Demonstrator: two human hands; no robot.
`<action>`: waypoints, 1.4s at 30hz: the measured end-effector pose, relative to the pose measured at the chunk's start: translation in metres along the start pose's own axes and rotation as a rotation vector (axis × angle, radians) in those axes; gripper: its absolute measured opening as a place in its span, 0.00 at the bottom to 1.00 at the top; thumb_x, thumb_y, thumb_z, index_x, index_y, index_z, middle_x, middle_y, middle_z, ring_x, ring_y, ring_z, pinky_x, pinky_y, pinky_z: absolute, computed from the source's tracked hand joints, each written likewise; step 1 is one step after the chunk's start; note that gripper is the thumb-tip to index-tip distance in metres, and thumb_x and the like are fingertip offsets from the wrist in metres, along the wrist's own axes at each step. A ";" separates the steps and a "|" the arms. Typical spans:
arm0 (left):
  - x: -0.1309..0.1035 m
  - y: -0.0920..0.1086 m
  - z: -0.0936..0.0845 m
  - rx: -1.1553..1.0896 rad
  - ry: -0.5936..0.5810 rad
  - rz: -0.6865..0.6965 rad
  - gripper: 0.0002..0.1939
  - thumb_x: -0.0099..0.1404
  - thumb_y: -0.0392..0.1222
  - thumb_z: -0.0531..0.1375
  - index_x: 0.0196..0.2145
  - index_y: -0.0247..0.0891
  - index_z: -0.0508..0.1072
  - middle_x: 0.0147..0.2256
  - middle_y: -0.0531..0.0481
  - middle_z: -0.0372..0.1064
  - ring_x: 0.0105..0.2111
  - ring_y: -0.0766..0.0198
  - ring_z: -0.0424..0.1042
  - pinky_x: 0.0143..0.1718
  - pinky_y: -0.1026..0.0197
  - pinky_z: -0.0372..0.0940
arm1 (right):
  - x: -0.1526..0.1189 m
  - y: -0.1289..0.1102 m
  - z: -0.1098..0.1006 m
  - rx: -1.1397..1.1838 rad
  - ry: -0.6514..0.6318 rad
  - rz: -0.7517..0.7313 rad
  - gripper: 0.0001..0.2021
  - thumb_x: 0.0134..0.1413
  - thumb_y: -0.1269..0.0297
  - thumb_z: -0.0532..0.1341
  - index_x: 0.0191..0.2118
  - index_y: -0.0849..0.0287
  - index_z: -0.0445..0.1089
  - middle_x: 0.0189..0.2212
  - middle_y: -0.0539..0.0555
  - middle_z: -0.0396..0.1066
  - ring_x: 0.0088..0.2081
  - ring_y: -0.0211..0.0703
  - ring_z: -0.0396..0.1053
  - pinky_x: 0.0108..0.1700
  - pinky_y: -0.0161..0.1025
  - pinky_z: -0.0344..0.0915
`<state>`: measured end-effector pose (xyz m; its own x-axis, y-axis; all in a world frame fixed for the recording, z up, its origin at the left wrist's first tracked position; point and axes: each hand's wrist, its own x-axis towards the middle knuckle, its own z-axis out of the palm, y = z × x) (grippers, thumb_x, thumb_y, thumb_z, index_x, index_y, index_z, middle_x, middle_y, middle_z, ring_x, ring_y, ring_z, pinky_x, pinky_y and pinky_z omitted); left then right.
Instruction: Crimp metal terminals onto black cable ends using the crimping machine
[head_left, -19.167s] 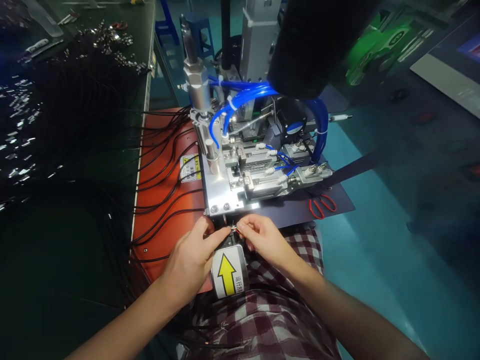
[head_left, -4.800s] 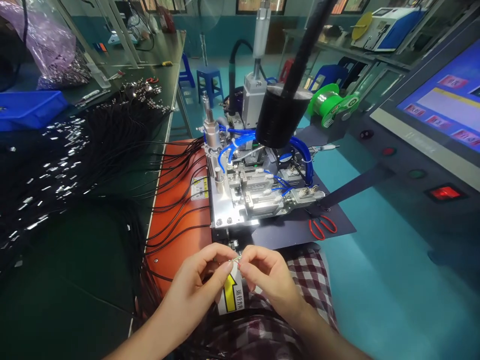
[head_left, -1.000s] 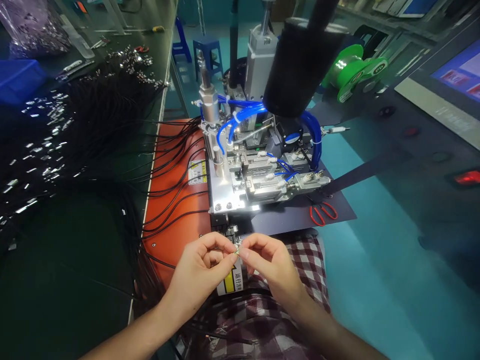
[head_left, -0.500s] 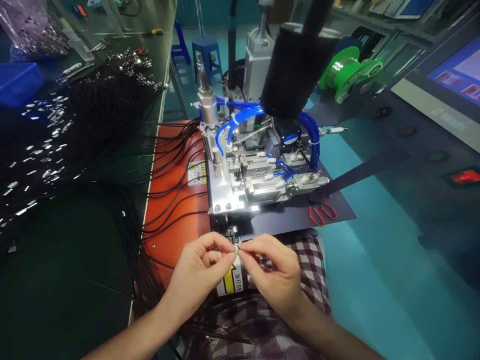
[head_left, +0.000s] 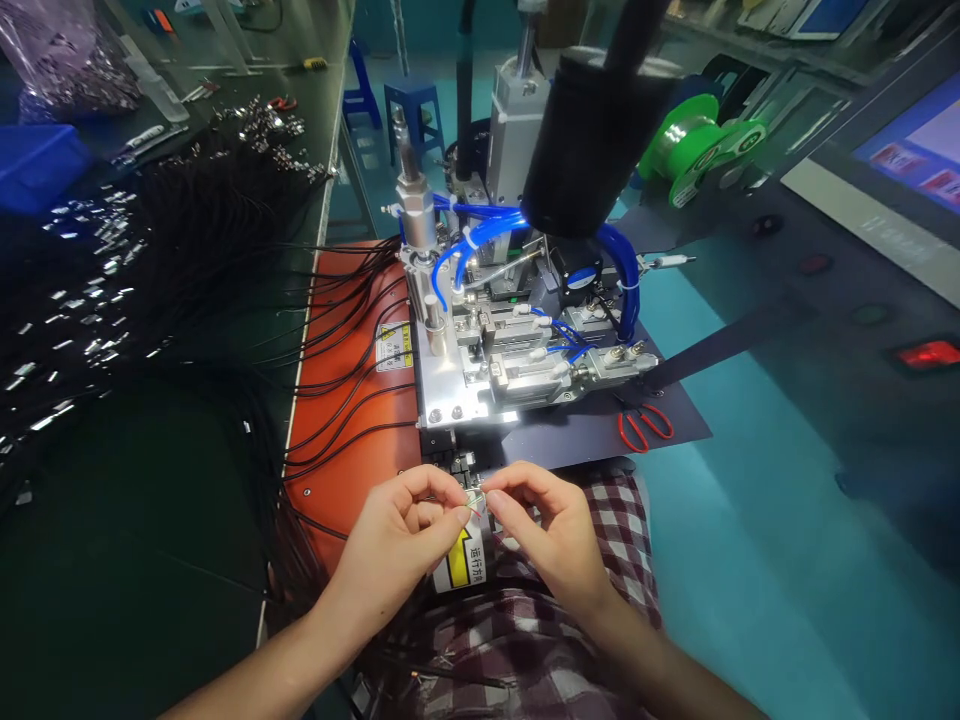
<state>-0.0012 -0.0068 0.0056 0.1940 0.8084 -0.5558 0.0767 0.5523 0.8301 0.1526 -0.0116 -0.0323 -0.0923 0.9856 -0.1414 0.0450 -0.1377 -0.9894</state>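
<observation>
My left hand (head_left: 401,530) is closed in a pinch on the end of a cable, and thin coloured wires (head_left: 475,507), one red and others greenish or pale, stick out past its fingertips. Facing it, my right hand (head_left: 551,530) pinches at the tips of these wires with thumb and forefinger; the exact grip is too small to see well. Both hands are above a white label with a yellow arrow (head_left: 459,565), just in front of the machine's black cable track (head_left: 461,466).
Ahead stands a metal machine (head_left: 525,370) with blue air hoses (head_left: 495,225). Black cables (head_left: 352,395) cross its orange cover (head_left: 330,345). A cable heap (head_left: 202,190) lies left. Red-handled scissors (head_left: 645,425), a green solder spool (head_left: 686,145) and a screen (head_left: 919,150) are right.
My right fingertips have drawn slightly to the right, away from my left fingertips. The coloured wires now show spread out between them. My left hand has hardly moved.
</observation>
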 end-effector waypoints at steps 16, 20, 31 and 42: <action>0.002 -0.002 -0.002 0.027 -0.006 -0.005 0.09 0.56 0.43 0.59 0.29 0.35 0.65 0.13 0.63 0.52 0.15 0.75 0.47 0.16 0.71 0.42 | 0.007 0.001 0.001 0.354 -0.170 0.201 0.09 0.47 0.61 0.63 0.24 0.61 0.69 0.18 0.47 0.62 0.21 0.33 0.57 0.23 0.31 0.57; 0.001 -0.002 -0.003 0.018 -0.013 -0.003 0.09 0.56 0.43 0.60 0.29 0.35 0.65 0.13 0.62 0.52 0.14 0.75 0.47 0.16 0.71 0.42 | 0.007 0.000 0.002 0.341 -0.191 0.200 0.11 0.48 0.59 0.63 0.24 0.61 0.68 0.17 0.45 0.59 0.20 0.32 0.55 0.23 0.32 0.55; 0.003 -0.003 -0.008 0.065 -0.079 -0.042 0.08 0.57 0.43 0.60 0.30 0.34 0.68 0.13 0.61 0.53 0.14 0.75 0.51 0.16 0.71 0.46 | 0.016 -0.002 -0.008 0.104 -0.367 -0.022 0.08 0.58 0.63 0.56 0.29 0.59 0.64 0.26 0.49 0.61 0.28 0.36 0.58 0.31 0.34 0.58; 0.004 -0.007 -0.004 -0.033 -0.028 -0.022 0.08 0.55 0.41 0.61 0.26 0.34 0.68 0.12 0.61 0.52 0.14 0.76 0.48 0.16 0.70 0.42 | 0.018 -0.001 -0.014 0.055 -0.280 -0.009 0.07 0.57 0.63 0.56 0.30 0.59 0.66 0.25 0.48 0.62 0.25 0.35 0.59 0.29 0.34 0.58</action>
<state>-0.0049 -0.0070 -0.0025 0.2200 0.7904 -0.5717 0.0491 0.5764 0.8157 0.1646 0.0079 -0.0331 -0.3637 0.9227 -0.1281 -0.0104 -0.1415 -0.9899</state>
